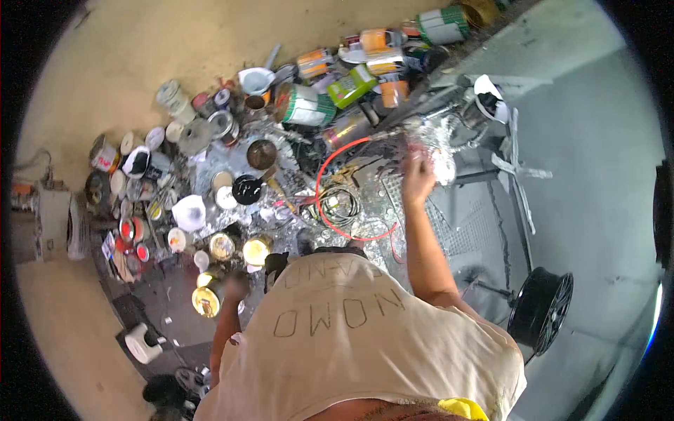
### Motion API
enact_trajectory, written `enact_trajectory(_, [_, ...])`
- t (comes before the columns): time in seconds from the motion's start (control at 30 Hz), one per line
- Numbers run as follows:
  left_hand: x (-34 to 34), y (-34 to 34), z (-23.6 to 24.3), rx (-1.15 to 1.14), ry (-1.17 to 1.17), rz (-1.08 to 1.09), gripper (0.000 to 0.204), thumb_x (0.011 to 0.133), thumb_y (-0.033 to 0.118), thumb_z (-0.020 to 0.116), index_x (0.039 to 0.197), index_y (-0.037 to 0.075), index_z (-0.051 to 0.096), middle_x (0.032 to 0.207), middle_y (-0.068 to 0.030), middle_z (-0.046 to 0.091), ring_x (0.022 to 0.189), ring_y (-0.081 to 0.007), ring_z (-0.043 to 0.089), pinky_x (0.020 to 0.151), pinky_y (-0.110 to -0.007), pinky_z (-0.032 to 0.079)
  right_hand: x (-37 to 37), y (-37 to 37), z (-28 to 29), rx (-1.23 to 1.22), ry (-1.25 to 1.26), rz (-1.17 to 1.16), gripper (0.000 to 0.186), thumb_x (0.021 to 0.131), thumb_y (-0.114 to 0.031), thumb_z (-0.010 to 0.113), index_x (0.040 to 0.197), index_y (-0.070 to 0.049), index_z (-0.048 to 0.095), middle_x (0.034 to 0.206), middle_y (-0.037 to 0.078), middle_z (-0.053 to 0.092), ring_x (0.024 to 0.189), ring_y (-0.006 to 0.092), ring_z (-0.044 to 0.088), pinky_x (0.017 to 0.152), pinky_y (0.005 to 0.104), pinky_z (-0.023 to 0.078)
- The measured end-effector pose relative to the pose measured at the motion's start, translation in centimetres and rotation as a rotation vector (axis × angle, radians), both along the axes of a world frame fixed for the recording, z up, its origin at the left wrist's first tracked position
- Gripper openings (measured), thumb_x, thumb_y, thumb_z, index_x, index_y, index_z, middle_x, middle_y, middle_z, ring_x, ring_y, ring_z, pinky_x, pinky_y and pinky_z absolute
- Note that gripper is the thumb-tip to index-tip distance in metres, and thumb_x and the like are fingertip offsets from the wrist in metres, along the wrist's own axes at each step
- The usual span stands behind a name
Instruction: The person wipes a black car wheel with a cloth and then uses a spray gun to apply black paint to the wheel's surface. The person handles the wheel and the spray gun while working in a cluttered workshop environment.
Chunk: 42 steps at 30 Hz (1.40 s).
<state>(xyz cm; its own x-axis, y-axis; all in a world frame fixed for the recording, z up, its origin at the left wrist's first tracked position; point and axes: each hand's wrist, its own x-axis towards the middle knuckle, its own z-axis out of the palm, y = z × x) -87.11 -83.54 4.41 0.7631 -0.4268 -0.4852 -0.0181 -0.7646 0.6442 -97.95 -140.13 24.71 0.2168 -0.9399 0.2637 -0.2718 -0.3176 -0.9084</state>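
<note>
My right hand (419, 177) reaches forward to a crumpled, silvery foil-like covering (441, 153) on a stand. Its fingers look curled, with a reddish blur at their tips; what they hold cannot be made out. Low on the left, my left hand (236, 284) is smeared by motion, so its fingers do not show. Beside it stand an open can with a yellowish rim (206, 302) and another bright open can (256, 251). A red hose (320, 184) curves from near the foil down toward my body.
Paint cans and tubs crowd the left and back, among them a can of black paint (247, 189) and a green box (352, 86). A cup with a white paper liner (489, 105) sits beyond the foil. A black wheel rim (540, 311) hangs at right. A coiled hose (340, 205) lies mid-floor.
</note>
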Motion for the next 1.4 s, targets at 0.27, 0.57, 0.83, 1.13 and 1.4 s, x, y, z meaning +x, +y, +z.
enact_trajectory(0.27, [0.4,-10.7,3.0,-0.076,0.027,-0.133,0.026,0.090,0.021,0.073,0.108,0.002,0.071,0.099,-0.0149,0.073,0.091,-0.0299,0.071,0.084,-0.041,0.054,3.7,-18.4,0.6,0.145,0.323,-0.230,0.075,0.094,-0.043,0.069,0.138,0.011,0.041,0.133,0.037,0.057,0.128,0.0480,0.056,0.107,0.0460,0.044])
enact_trajectory(0.57, [-2.6,-17.4,8.2,-0.165,-0.015,-0.336,0.029,0.094,0.021,0.071,0.116,0.003,0.067,0.100,-0.0189,0.073,0.087,-0.0295,0.071,0.078,-0.040,0.055,7.4,-22.1,-1.5,0.382,0.195,-0.338,0.067,0.092,-0.045,0.066,0.135,0.002,0.046,0.127,0.027,0.064,0.115,0.0400,0.065,0.098,0.0518,0.052])
enact_trajectory(0.83, [-4.6,-20.7,12.2,-0.384,-0.091,-0.492,0.025,0.094,0.021,0.072,0.112,0.004,0.067,0.104,-0.0140,0.072,0.095,-0.0247,0.071,0.084,-0.037,0.055,-1.9,-24.9,0.5,0.508,-0.127,0.066,0.065,0.086,-0.015,0.067,0.139,0.010,0.040,0.128,0.025,0.057,0.100,0.0306,0.064,0.076,0.0545,0.063])
enact_trajectory(1.13, [-3.1,-33.4,26.1,-0.598,-0.446,-0.708,0.014,0.095,0.017,0.067,0.102,0.005,0.069,0.100,-0.0150,0.071,0.095,-0.0347,0.068,0.082,-0.043,0.054,-11.2,-6.6,8.0,0.402,0.240,0.442,0.040,0.094,-0.017,0.071,0.129,-0.006,0.055,0.101,0.003,0.065,0.079,0.0122,0.062,0.058,0.0297,0.058])
enact_trajectory(1.4, [-4.6,-37.2,28.6,-0.476,-0.666,-0.754,0.053,0.092,0.020,0.066,0.143,0.022,0.051,0.101,-0.0102,0.074,0.097,-0.0331,0.069,0.086,-0.045,0.057,-12.4,5.2,0.2,0.558,0.565,0.783,0.055,0.100,-0.023,0.067,0.146,-0.001,0.047,0.095,0.010,0.068,0.068,0.0121,0.061,0.056,0.0313,0.051])
